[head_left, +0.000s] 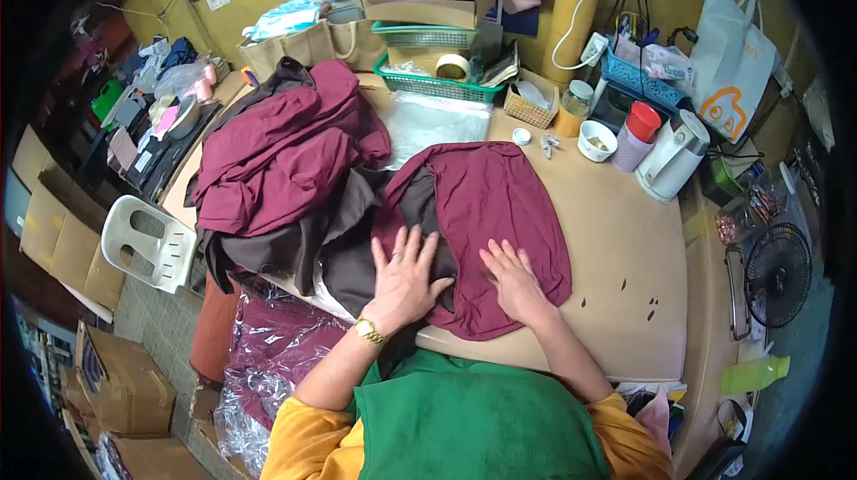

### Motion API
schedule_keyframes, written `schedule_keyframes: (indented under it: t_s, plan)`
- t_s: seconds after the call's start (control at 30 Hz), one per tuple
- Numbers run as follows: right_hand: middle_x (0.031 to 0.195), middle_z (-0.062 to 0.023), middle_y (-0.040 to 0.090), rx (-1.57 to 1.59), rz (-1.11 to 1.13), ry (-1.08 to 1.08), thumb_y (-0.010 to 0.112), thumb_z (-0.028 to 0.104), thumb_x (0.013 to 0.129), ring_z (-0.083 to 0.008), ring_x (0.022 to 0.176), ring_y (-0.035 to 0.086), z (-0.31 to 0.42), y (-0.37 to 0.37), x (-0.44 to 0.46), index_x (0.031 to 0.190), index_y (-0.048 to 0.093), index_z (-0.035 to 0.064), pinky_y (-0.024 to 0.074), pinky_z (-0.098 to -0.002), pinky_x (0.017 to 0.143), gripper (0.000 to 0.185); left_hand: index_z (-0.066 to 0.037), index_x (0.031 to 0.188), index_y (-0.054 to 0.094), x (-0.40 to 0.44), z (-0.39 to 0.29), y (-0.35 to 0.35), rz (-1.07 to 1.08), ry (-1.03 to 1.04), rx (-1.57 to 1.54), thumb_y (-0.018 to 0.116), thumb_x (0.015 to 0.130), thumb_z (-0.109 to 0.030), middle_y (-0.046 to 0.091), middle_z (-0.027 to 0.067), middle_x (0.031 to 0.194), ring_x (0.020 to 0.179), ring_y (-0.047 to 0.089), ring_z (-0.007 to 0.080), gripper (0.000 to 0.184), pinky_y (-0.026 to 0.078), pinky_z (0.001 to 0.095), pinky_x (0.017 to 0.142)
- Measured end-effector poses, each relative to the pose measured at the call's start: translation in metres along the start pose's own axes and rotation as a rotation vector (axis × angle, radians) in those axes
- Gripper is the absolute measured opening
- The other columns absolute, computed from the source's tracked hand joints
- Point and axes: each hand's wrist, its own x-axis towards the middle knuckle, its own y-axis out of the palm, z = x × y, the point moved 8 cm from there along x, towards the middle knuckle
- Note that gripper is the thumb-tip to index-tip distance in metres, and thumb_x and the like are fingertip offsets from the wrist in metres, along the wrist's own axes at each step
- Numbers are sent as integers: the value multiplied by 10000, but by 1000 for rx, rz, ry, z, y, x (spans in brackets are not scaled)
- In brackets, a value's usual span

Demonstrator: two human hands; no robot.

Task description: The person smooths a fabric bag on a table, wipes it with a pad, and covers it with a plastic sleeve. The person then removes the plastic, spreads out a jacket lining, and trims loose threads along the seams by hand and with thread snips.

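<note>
A maroon cloth piece (504, 203) with a dark lining lies spread on the tan table (616, 257). My left hand (406, 276) rests flat with fingers spread on the dark cloth (348, 267) and the maroon piece's left edge; a gold watch (369, 330) is on that wrist. On the maroon cloth, toward its lower right, my right hand (516, 282) lies palm down, fingers stretched out. Neither hand grips anything. To the left, a large heap of maroon cloth (277, 150) sits over more dark cloth.
Behind are clear plastic bags (437, 127), a green basket (437, 85), a cardboard box (424, 8), a glass jar (574, 105), a white bowl (596, 141) and a kettle (674, 157). A white chair (152, 248) stands left, a black fan (778, 275) right.
</note>
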Motion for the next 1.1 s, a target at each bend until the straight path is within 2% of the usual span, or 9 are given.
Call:
schedule_keyframes:
  t_s: [0.17, 0.3, 0.43, 0.53, 0.73, 0.77, 0.87, 1.0, 1.1]
  plan:
    - [1431, -195, 477, -138, 151, 55, 532, 95, 913, -378, 1308, 462, -12, -38, -47, 1256, 589, 31, 401, -461, 1069, 353, -25, 1525, 217, -46, 18, 19, 147, 5, -309, 492, 990, -364, 234, 218, 1575, 1474, 202, 358, 691, 170, 610, 1143]
    - [1049, -159, 705, 104, 325, 278, 568, 167, 934, -358, 952, 674, -14, -57, -33, 1026, 677, 60, 530, -442, 825, 178, 26, 1525, 143, -61, 3, 28, -1, -15, -275, 612, 913, -419, 190, 269, 1568, 1453, 237, 383, 891, 217, 577, 1143]
    - [959, -175, 708, 576, 155, 330, 700, 365, 881, -302, 849, 706, 28, -28, 12, 1105, 598, 41, 536, -401, 739, 407, 79, 1512, 54, -59, -1, 28, -39, -76, -314, 678, 828, -529, 201, 321, 1540, 1435, 275, 387, 1108, 221, 561, 1147]
    - [1033, -214, 685, 363, 195, 130, 771, 416, 804, -345, 865, 699, 65, 10, 31, 1201, 477, 78, 538, -429, 736, 598, 126, 1483, -30, -61, 3, 38, 43, -74, -427, 702, 736, -641, 405, 336, 1420, 1296, 484, 381, 1297, 218, 572, 1141]
    - [683, -100, 618, 632, 128, 151, 665, 79, 789, -212, 622, 630, 58, 34, 35, 1070, 552, 50, 489, -369, 583, 304, 122, 1484, -39, -63, 3, 34, 0, -3, -351, 679, 721, -678, 376, 303, 1462, 1342, 423, 393, 1318, 200, 591, 1139]
    - [837, -206, 669, 659, 109, 255, 618, 60, 789, -337, 794, 689, 49, 26, 32, 1021, 570, 33, 526, -419, 693, 238, 123, 1482, -44, -62, 0, 33, -7, 28, -276, 673, 722, -683, 342, 289, 1493, 1377, 374, 402, 1319, 200, 590, 1139]
    - [686, -50, 593, 617, -369, 385, 600, -19, 735, -145, 610, 585, -10, -68, 17, 980, 585, 65, 482, -328, 594, 259, 74, 1505, 108, -61, 0, 28, 22, 28, -255, 648, 757, -665, 295, 246, 1538, 1413, 304, 418, 1182, 222, 575, 1135]
    - [829, -41, 526, 100, -451, 698, 578, -30, 779, -137, 705, 489, -146, -147, -64, 1105, 531, 43, 453, -298, 670, 337, -20, 1503, 275, -59, -4, 27, 123, 27, -185, 652, 801, -606, 343, 232, 1511, 1355, 385, 421, 988, 295, 561, 1095]
    - [854, -23, 557, 439, -743, 701, 580, -18, 833, -116, 721, 499, -126, -183, -77, 1075, 558, 40, 453, -282, 682, 250, -47, 1478, 346, -50, -10, 24, 213, -10, -279, 697, 808, -521, 427, 238, 1431, 1283, 454, 413, 893, 353, 547, 1044]
